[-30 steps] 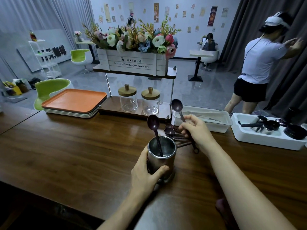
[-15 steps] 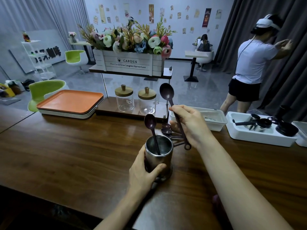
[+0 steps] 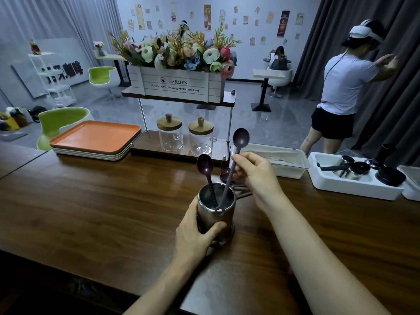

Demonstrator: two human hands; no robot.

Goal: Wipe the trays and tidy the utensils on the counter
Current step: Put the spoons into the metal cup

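Head view: right hand (image 3: 256,178) pinches slim plastic spoon (image 3: 236,155) into steel cup (image 3: 216,208).

Purple spoons (image 3: 241,138), silver cup (image 3: 227,212), orange tray (image 3: 95,137), dark brown wood-grain counter (image 3: 91,212), lime-green chairs (image 3: 61,121), white bins (image 3: 354,188).

I see white slatted wooden box (image 3: 177,85) lettered GARDEN, packed with mixed artificial flowers (image 3: 181,53), sitting on top shelf of dark two-tier wooden stand (image 3: 228,97). Lower shelf: two clear glass jars with wooden knob lids, left jar (image 3: 170,137), right jar (image 3: 200,142), just beside each other. Lime-green shell chair (image 3: 59,121) near left, second green chair (image 3: 102,75) further back. White open shelf rack (image 3: 52,80) far left. Right side, I've got person in white T-shirt, black shorts, white headset (image 3: 345,87), hands on dark grey curtain (image 3: 397,98). Paper posters (image 3: 281,23) dotted over pale back wall.
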